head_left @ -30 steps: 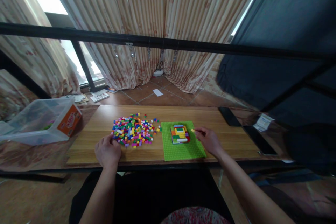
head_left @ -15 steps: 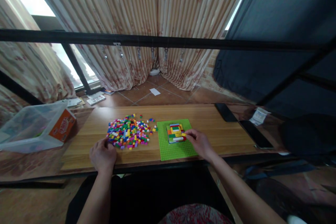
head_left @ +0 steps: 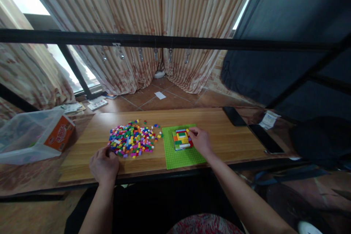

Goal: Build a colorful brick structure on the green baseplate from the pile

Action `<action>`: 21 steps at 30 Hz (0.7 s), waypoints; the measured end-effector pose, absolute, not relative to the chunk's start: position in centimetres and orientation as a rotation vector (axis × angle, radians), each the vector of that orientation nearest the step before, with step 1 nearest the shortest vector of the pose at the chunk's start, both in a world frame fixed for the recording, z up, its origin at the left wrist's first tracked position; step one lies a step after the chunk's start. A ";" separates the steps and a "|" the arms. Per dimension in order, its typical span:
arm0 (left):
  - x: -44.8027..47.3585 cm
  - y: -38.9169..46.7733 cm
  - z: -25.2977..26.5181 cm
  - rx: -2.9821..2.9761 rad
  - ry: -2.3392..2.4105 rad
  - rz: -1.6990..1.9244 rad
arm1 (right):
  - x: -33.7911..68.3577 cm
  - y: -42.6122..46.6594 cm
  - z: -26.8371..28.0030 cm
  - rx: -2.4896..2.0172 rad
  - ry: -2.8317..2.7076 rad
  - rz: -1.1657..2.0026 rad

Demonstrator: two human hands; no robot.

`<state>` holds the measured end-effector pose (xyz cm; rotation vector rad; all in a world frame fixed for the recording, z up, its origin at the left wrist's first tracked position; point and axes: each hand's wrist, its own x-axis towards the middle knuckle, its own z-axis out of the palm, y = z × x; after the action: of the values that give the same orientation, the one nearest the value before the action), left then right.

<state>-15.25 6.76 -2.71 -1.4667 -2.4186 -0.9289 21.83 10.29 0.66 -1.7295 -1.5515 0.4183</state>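
Note:
A small block structure of multicoloured toy building bricks stands on a green baseplate. My right hand reaches in from the right, thumb and index finger pinched on a small yellow brick at the structure's far right corner. Whether the brick is pressed down there I cannot tell. My left hand rests on the table at the near left edge of a heap of loose bricks. Its fingers are curled in, and anything inside them is hidden.
The wooden tabletop carries a black phone at the right, with another dark flat device beside it. A white packet lies behind. A clear plastic bin stands at the left. A black rail crosses beyond the table.
My right hand has moved away from me along the structure's right side, carrying the yellow brick to the far corner. My left hand stays by the heap. The view has shifted slightly.

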 end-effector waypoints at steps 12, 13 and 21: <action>-15.0 6.6 -2.6 -1.450 -2.438 -0.966 | 22.2 10.6 0.2 -1.653 -1.647 0.421; -15.0 6.6 -2.6 -1.452 -2.440 -0.964 | 22.2 10.7 0.2 -1.653 -1.647 0.426; -14.9 6.5 -2.4 -1.446 -2.448 -0.974 | 22.7 11.1 0.1 -1.625 -1.572 0.507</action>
<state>-14.90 6.55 -2.44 -1.4457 -2.4484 -0.9745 22.66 11.15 0.15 -1.6251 -1.5722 0.5072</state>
